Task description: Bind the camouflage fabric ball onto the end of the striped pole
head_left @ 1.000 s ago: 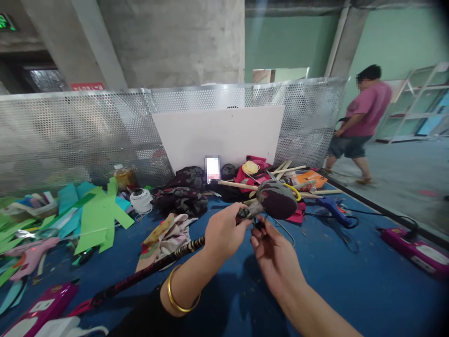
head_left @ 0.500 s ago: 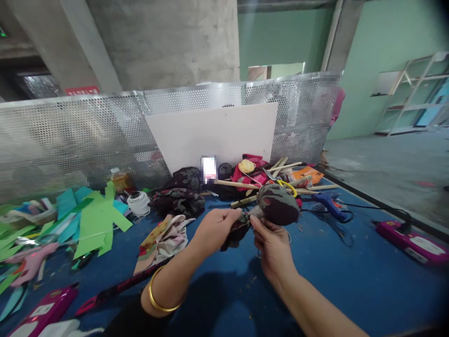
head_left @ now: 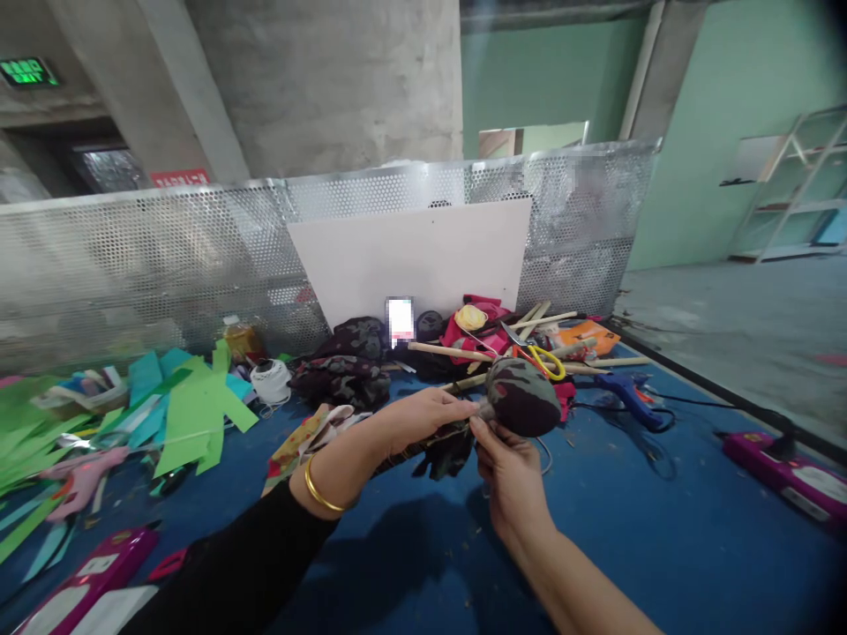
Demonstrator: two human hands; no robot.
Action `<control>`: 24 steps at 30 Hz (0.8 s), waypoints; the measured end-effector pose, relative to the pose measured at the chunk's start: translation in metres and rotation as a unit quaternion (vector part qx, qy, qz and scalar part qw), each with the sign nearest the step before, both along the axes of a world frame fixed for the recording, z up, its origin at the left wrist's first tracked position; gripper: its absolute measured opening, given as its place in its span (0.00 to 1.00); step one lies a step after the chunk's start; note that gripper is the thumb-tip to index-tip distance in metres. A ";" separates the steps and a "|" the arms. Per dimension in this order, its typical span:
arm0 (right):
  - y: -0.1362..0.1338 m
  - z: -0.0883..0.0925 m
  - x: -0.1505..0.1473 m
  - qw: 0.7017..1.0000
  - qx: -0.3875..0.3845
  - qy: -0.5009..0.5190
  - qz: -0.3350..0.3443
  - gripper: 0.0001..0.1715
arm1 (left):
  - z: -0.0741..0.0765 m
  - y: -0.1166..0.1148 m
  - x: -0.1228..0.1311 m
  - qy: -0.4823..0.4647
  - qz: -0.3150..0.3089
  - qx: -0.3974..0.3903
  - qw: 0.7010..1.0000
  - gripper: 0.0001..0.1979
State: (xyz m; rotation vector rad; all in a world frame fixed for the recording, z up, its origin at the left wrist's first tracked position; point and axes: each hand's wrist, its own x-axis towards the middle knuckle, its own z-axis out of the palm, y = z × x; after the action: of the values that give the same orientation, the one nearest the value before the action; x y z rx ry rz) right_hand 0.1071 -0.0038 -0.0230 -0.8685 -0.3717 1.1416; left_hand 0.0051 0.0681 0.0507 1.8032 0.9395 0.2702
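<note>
Above the blue table, I hold a stick with a round camouflage-cloth head (head_left: 522,397), its head pointing right. My left hand (head_left: 423,419) is closed over the stick just left of the head, its fingertips at the grey wrapped neck. Close by, my right hand (head_left: 513,463) pinches the same neck from below with thumb and fingers. Loose dark cloth ends (head_left: 446,454) hang under the stick between the hands. The exact contact of the fingertips is partly hidden. A patterned cloth scrap (head_left: 291,445) lies behind my left forearm.
Scissors with yellow handles (head_left: 546,362), wooden sticks (head_left: 450,351) and a blue glue gun (head_left: 632,397) lie beyond the hands. Green strips (head_left: 191,414), a pink glue gun (head_left: 83,476) and a white string spool (head_left: 270,381) are left. A purple power strip (head_left: 787,472) sits right.
My left hand has shifted right along the stick, its fingers now flatter and nearer the neck. The head has tipped slightly; the view has turned a little left.
</note>
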 end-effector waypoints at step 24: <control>0.000 0.001 -0.004 0.999 0.031 -0.019 -0.033 0.19 | -0.010 -0.047 0.008 0.237 0.044 0.395 0.886 0.35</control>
State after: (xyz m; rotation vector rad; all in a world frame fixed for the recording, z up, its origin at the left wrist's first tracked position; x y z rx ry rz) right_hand 0.1029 -0.0040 -0.0224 -0.8440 -0.4048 1.0478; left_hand 0.0135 0.0213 0.0406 2.6593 1.3836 0.2986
